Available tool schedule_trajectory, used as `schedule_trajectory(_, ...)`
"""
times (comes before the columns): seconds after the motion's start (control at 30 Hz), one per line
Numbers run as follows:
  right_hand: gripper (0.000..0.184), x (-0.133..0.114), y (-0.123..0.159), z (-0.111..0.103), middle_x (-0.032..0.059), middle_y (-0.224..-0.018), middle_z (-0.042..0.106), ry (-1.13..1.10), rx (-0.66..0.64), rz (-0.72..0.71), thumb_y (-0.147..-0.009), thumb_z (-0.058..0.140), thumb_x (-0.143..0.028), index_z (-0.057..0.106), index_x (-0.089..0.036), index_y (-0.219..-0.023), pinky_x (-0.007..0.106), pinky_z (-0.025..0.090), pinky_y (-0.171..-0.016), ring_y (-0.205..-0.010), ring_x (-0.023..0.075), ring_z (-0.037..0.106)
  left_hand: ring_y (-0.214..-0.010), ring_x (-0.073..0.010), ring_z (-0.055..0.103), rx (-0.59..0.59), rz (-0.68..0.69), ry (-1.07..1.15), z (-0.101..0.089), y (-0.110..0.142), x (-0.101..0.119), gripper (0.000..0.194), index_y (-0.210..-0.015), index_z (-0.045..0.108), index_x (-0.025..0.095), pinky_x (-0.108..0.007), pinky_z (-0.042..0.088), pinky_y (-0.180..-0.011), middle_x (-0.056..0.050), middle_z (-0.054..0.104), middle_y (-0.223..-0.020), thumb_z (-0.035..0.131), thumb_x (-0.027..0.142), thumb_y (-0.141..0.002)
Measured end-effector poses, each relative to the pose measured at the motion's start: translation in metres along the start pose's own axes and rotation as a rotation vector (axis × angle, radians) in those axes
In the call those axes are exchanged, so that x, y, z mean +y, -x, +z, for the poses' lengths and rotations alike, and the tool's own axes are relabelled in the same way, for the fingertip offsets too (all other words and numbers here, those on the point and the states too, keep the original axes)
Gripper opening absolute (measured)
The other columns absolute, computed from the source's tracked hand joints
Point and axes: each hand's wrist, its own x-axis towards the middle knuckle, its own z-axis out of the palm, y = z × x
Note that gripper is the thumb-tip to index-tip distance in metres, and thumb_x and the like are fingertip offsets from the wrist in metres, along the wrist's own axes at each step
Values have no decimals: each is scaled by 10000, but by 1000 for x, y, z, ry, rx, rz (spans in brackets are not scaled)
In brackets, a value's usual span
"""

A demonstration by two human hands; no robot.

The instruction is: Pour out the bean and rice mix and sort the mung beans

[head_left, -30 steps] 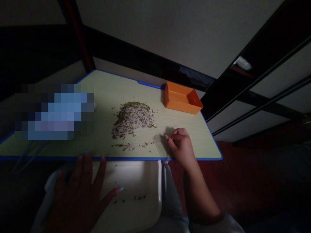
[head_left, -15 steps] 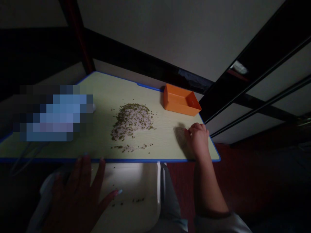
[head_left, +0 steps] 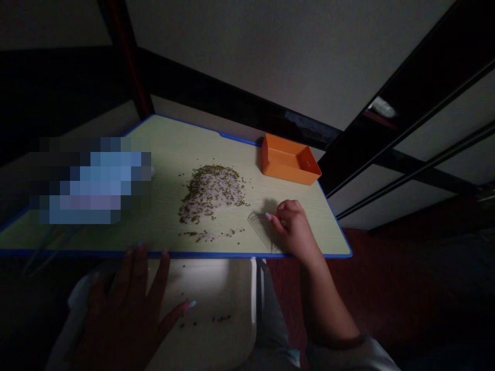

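Observation:
My right hand (head_left: 296,226) is closed above the right part of the pale yellow board (head_left: 174,144). It grips a thin, clear plastic piece with fine line markings (head_left: 257,226), whose rounded end sticks out to the left; the exact kind is unclear. Left of it lies a heap of pale grains mixed with small green beans (head_left: 214,190), with a thin scattered line of the same below. My left hand (head_left: 124,299) is in shadow with its fingers spread, holding nothing, over the white tray (head_left: 253,309) by the board's near edge.
An orange open box (head_left: 290,159) stands at the board's back right. A blurred-out bluish object (head_left: 96,183) sits at the left. A few dark beans (head_left: 220,318) lie in the tray under the near edge. Dark-framed panels rise behind and to the right.
My right hand has moved left across the board, towards the heap, and the clear plastic piece has moved with it. My left hand and the heap look unchanged.

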Motion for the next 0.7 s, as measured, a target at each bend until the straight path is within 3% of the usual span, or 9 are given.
schedule_trajectory(0.3, 316, -14, 5, 2, 46, -799, 559, -137, -77, -24, -921, 592, -260, 495, -212, -624, 372, 402, -794, -856, 212, 506, -1522, -338, 159, -32, -11, -3, -1, 0, 2, 870, -1496, 156, 272, -678, 89, -1202, -161, 129, -1635, 321, 766, -800)
schedule_trajectory(0.7, 329, -7, 13, -4, 31, -777, 549, -186, -103, 30, -928, 594, -283, 504, -209, -620, 365, 389, -812, -834, 200, 506, -1520, -350, 162, -1, 40, -49, 0, 2, -2, 838, -1507, 147, 238, -699, 119, -1188, -185, 116, -1636, 304, 717, -838)
